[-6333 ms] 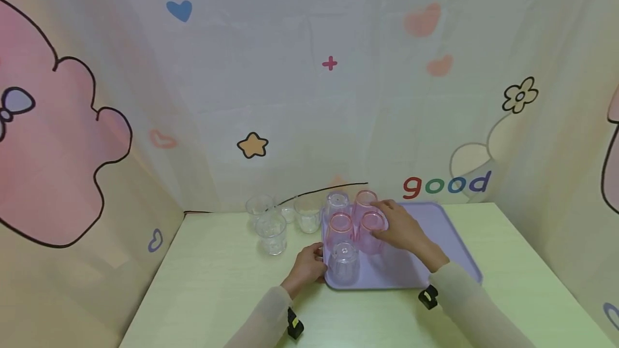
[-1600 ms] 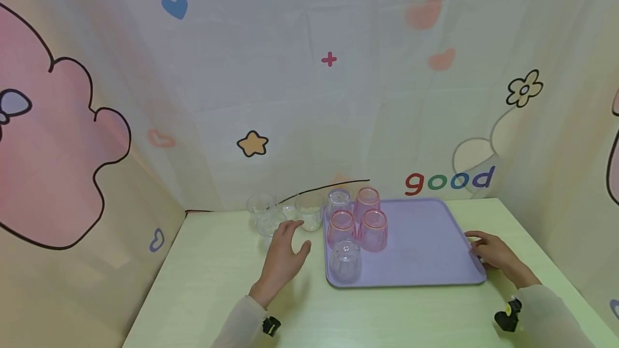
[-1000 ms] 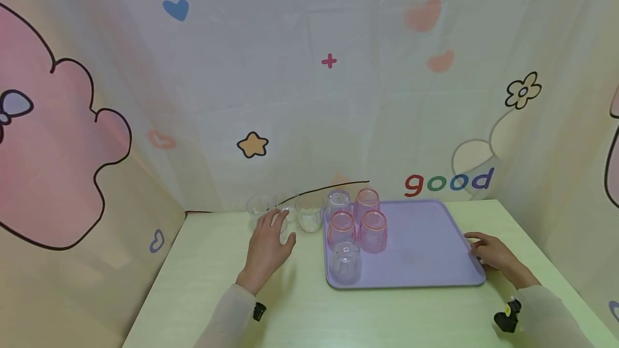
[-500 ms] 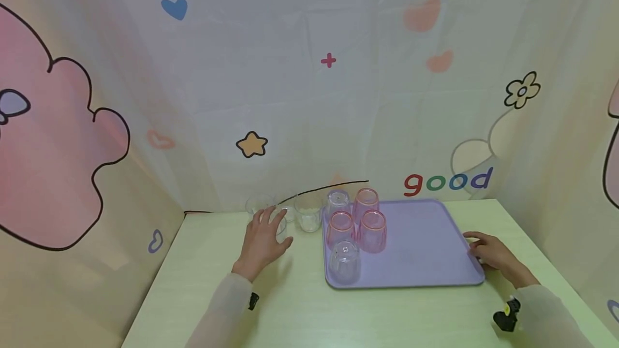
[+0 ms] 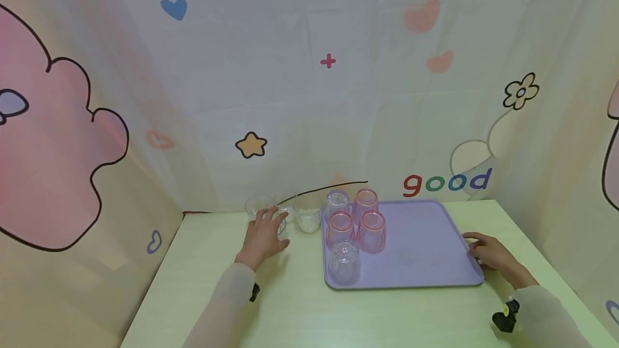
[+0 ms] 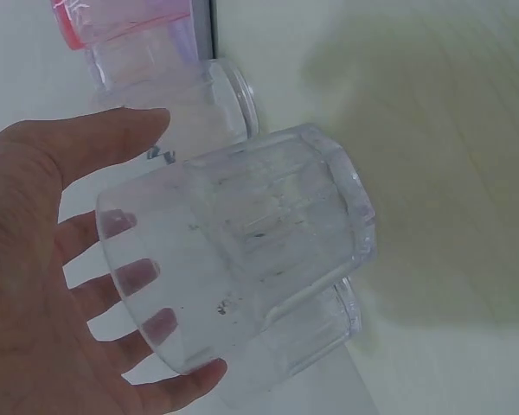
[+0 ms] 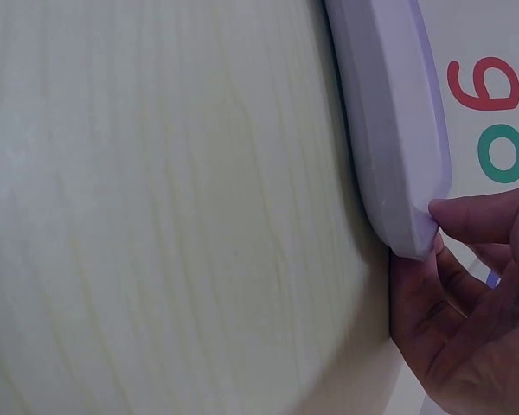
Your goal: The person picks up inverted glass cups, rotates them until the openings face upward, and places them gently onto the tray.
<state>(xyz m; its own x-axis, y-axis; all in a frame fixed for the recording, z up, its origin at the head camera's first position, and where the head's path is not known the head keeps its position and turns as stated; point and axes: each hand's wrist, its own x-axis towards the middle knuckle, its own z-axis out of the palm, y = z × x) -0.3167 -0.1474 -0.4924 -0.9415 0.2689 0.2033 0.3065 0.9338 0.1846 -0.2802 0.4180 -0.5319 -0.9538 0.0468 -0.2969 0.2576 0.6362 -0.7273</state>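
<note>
My left hand (image 5: 261, 238) reaches over a clear drinking glass (image 6: 277, 216) standing upright, mostly hidden by that hand in the head view. In the left wrist view the fingers (image 6: 138, 275) show through the glass near its rim, while the thumb stands off from the near side with a gap. At the other end of the table my right hand (image 5: 493, 254) pinches the right edge of the lilac tray (image 5: 420, 251), thumb on the rim and fingers below. Three pink glasses (image 5: 372, 232) and two clear glasses (image 5: 344, 265) stand upside down along the tray's left side.
More clear glasses (image 5: 308, 216) stand at the back left, close to the tray's left edge and to the curtain (image 5: 290, 95). Pale green tabletop (image 5: 367, 318) stretches in front of the tray.
My left hand has moved left and back from above the table to the clear glass, its thumb drawing in slightly. Earlier it held the tray's left edge; my right hand left a pink glass for the tray's right edge.
</note>
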